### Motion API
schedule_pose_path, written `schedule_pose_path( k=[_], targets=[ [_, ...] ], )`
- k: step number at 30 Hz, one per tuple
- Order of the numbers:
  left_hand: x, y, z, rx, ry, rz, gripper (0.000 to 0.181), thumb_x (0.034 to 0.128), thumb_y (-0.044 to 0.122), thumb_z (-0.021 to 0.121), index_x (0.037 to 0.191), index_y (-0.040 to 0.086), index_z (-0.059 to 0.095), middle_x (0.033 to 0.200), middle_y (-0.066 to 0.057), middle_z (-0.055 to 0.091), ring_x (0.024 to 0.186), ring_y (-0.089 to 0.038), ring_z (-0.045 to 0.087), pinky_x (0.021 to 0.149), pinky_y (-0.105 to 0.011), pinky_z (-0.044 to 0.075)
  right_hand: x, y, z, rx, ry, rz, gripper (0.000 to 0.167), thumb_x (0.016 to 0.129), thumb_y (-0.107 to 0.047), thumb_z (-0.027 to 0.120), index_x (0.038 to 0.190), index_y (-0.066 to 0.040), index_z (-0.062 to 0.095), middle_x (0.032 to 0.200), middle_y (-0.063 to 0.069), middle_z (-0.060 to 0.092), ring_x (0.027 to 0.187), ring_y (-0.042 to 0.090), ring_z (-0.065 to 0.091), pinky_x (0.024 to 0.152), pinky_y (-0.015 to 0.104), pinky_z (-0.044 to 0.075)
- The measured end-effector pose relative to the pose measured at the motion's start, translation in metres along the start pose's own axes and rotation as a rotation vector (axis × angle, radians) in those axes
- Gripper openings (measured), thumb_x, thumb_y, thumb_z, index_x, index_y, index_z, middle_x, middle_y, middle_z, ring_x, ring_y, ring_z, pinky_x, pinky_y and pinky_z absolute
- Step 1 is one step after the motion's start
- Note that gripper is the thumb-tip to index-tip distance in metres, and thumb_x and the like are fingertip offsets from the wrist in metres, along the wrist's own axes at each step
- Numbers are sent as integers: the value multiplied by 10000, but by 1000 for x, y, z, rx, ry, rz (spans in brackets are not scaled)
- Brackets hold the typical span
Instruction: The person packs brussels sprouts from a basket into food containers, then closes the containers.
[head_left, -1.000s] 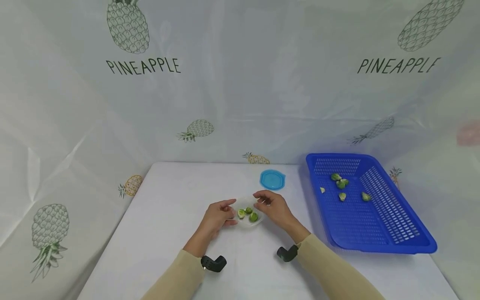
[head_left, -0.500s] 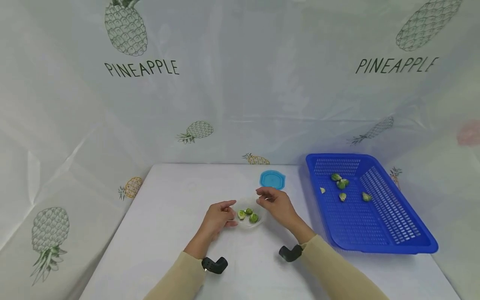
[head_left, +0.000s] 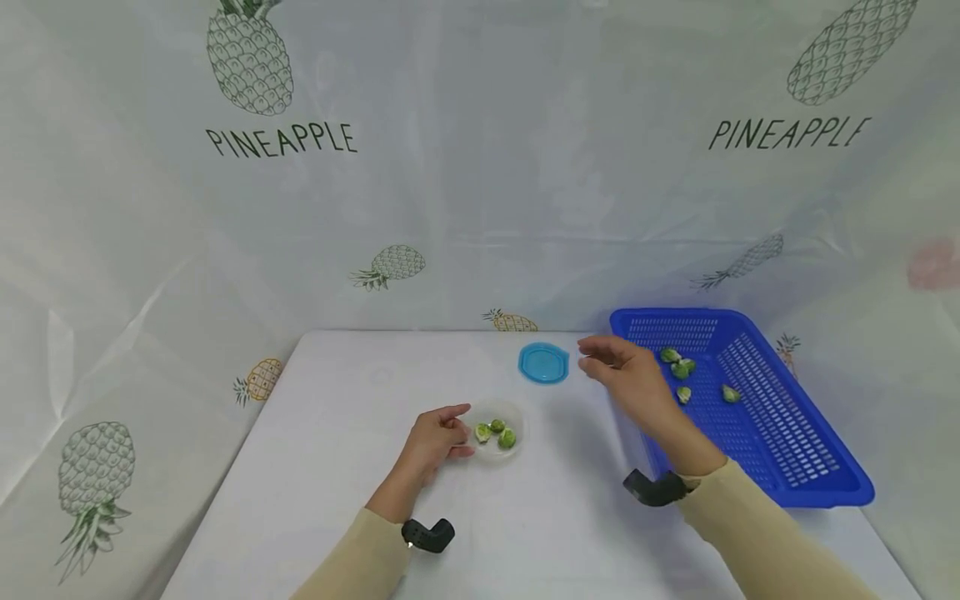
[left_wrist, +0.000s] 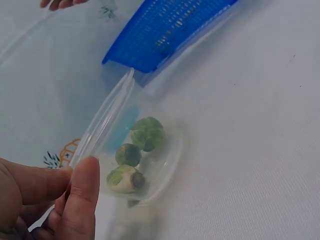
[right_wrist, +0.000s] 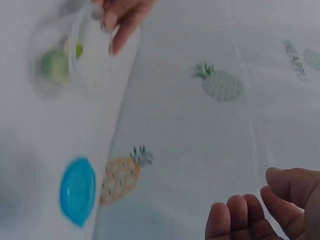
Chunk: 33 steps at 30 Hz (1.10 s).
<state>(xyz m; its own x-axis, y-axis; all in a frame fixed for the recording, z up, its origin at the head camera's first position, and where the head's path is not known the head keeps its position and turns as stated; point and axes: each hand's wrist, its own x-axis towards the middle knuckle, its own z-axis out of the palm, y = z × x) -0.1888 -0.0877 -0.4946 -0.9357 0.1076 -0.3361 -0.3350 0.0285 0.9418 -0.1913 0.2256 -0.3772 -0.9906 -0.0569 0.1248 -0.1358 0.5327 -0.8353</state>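
A clear plastic bowl [head_left: 516, 417] stands on the white table with three Brussels sprouts [head_left: 497, 425] inside. At its left side my left hand [head_left: 435, 437] holds the rim; in the left wrist view thumb and fingers meet at the edge of the bowl [left_wrist: 107, 117]. My right hand [head_left: 630, 375] is raised between the blue lid [head_left: 543, 363] and the basket, its fingers loosely bent with nothing between them. In the right wrist view those fingers [right_wrist: 238, 216] show at the lower right, apart from everything.
A blue perforated basket [head_left: 787, 433] stands on the right side of the table, with several Brussels sprouts [head_left: 682, 368] in it. My right forearm passes over its left edge. Behind the table hangs a pale curtain [head_left: 525, 167] printed with pineapples.
My right hand has left the right side of the bowl and moved right and away from me, up to the basket's left edge. The left hand stays at the bowl.
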Motion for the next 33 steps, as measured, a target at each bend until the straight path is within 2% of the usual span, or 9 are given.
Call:
schedule_pose_path(
  k=[3,9,14,18,24,33],
  targets=[
    [-1,0,2,1,-6,15,503,956,-120,602,1450,-24,603,970,-60,544,816,-180,629,706,-287,677,1,6,-29,-58,-28,20,397,1069,-274,647,1427,-103,642,1400,152,662,1240,339,638,932,382,611],
    [-3,0,5,22,-8,26,527,935,-124,598,1454,-28,599,953,-61,548,779,-171,623,696,-285,676,6,38,-74,-153,-64,33,482,1079,-349,623,1486,-92,582,1445,199,621,1283,395,605,977,553,584],
    [-4,-1,4,24,2,20,533,934,-133,602,1457,-28,596,947,-65,546,777,-178,617,682,-288,675,14,71,-93,-230,-100,15,489,1085,-290,618,1500,-38,555,1443,252,601,1275,431,585,948,545,595],
    [-3,1,5,27,13,26,536,934,-124,609,1459,-15,601,967,-67,545,781,-171,621,693,-295,678,23,88,-98,-217,-169,41,511,1074,-240,636,1523,-22,526,1465,273,578,1296,452,578,981,590,581],
    [-5,3,5,44,28,8,538,937,-112,629,1462,4,606,981,-69,545,769,-168,627,693,-296,678,37,117,-92,-179,-296,81,563,1048,-160,657,1554,8,478,1520,301,522,1355,503,533,1041,619,561],
    [-4,3,5,43,25,6,531,947,-102,628,1466,3,600,988,-69,543,754,-150,625,699,-287,677,53,152,-83,-101,-378,79,612,994,-130,708,1539,36,482,1550,328,469,1350,538,531,988,679,566]
  ],
)
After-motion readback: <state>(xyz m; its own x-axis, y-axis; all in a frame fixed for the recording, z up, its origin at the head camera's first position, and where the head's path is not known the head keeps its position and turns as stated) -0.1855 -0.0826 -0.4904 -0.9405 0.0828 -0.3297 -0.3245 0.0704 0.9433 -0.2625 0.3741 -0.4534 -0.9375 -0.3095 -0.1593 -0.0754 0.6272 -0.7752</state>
